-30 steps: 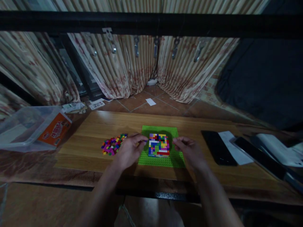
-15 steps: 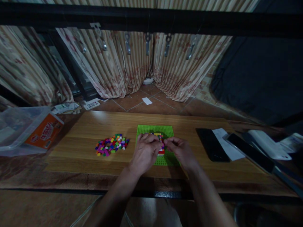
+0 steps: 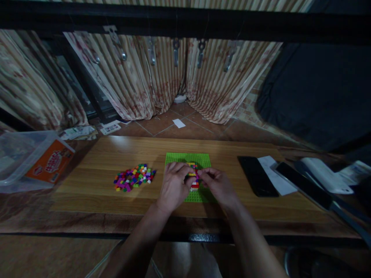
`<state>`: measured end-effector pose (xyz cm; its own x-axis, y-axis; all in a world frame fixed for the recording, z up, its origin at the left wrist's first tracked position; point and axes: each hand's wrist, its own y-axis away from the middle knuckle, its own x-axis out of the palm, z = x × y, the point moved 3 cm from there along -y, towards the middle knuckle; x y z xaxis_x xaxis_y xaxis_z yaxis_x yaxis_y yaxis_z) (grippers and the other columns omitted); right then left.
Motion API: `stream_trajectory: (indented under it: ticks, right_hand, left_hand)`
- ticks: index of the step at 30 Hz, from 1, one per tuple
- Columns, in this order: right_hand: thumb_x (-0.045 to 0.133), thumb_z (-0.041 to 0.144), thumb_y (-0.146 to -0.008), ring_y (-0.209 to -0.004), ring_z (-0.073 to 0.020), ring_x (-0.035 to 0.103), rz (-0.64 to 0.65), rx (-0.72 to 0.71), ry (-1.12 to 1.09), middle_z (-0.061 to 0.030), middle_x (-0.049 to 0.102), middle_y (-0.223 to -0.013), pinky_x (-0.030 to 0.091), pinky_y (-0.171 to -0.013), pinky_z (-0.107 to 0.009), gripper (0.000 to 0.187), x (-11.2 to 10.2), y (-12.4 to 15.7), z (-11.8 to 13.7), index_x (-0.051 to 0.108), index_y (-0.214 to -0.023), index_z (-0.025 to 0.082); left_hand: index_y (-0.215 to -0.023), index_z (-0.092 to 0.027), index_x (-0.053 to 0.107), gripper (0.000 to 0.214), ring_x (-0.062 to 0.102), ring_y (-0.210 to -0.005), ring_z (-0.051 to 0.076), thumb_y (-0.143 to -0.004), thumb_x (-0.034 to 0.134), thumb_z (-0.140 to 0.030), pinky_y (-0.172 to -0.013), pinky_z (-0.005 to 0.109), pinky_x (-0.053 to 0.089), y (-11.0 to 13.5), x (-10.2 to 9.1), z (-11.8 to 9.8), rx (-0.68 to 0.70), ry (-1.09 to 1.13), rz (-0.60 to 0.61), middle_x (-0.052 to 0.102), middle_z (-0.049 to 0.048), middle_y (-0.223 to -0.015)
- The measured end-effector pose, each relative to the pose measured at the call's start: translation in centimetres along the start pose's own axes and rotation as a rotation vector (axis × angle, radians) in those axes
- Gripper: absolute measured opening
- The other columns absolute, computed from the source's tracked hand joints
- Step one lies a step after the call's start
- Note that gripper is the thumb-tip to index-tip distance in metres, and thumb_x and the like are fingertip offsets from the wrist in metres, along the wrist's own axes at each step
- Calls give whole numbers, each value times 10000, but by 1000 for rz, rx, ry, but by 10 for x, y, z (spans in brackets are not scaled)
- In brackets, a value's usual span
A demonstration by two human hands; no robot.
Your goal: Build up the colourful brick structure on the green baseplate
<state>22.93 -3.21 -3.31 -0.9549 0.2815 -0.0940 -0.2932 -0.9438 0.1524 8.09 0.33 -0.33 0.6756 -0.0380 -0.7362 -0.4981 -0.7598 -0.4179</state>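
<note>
A green studded baseplate (image 3: 176, 158) lies on the wooden board (image 3: 116, 154) with a block of small coloured bricks (image 3: 193, 177) built on it. My left hand (image 3: 174, 185) and my right hand (image 3: 217, 186) are both curled over that block, fingertips meeting on its top. The hands hide most of the bricks. Whether either hand pinches a loose brick is not visible. A loose pile of coloured bricks (image 3: 133, 177) lies to the left of the plate, apart from my left hand.
A clear plastic box with an orange label (image 3: 34, 162) sits at the far left. At the right lie a black phone (image 3: 256, 175), a white paper (image 3: 272, 175) and a dark tablet (image 3: 304, 183). Curtains (image 3: 139, 77) hang behind over a tiled floor.
Both hands have moved inward from the sides of the baseplate and closed over the built bricks. The camera view has shifted slightly right.
</note>
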Motion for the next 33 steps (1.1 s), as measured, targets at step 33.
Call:
stream_trajectory:
  ticks: [33]
  right_hand:
    - [716,489,-676,-521,-140,552,-77,-64,27,-1,635,-586,471,-535,-275,300,9,2,-5,676,-692,192]
  left_hand:
    - [-893,-212,653,112,555,-975,214,-844,614,-305,-905,396,420,1,2,7,41,39,-18,663,42,-971]
